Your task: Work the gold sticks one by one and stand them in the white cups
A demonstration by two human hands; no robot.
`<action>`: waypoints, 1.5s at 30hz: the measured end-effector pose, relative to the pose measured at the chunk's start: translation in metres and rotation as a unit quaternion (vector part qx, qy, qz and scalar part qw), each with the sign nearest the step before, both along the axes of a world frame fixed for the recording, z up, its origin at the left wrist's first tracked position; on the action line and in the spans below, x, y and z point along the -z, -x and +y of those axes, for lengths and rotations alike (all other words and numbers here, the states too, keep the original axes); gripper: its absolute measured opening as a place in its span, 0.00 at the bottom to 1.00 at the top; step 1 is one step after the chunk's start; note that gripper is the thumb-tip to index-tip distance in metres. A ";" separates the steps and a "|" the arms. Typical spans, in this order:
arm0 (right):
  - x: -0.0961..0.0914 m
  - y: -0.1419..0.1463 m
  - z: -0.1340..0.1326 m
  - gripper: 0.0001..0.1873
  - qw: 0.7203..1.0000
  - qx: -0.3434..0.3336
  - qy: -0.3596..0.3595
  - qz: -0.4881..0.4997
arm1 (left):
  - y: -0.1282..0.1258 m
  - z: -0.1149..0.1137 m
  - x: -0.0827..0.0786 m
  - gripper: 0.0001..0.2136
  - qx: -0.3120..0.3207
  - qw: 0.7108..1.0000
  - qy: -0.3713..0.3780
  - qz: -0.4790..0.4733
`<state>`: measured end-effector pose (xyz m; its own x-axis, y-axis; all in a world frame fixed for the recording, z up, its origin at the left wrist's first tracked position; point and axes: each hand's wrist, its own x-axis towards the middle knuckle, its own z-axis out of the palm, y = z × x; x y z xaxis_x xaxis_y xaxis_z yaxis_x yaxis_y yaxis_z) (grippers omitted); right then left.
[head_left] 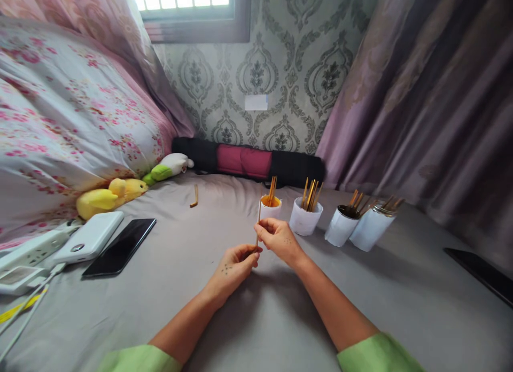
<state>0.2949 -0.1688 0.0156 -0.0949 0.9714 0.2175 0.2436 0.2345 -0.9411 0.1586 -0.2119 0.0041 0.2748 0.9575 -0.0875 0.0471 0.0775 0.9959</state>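
Observation:
A thin brown stick (259, 211) stands nearly upright between my hands. My right hand (280, 238) pinches it partway up with thumb and fingertips. Lower down, my left hand (234, 268) is closed round its bottom end. Just beyond my right hand is a white-wrapped cup (271, 211) with an orange inside and a few sticks in it. To its right stand a second white-wrapped cup (305, 222), a third with a dark inside (340, 232) and a taller white-wrapped jar (371, 232), each holding sticks.
A small bent brown piece (194, 196) lies on the grey sheet (176, 318). At left are a black phone (120, 248), a white power bank (90, 236), a power strip (36, 246) and plush toys (114, 195). A black and maroon roll (244, 162) lines the wall. A dark flat object (481, 273) lies right.

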 end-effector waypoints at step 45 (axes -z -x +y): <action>-0.053 -0.048 0.030 0.18 0.993 0.104 -0.002 0.062 | 0.006 0.017 0.008 0.15 0.108 0.888 0.292 -0.338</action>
<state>0.3430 -0.1386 0.0686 0.1357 0.9662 0.2190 0.1692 0.1952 -0.9661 0.1523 -0.1953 -0.0042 0.6252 0.7217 -0.2971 -0.4702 0.6521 0.5947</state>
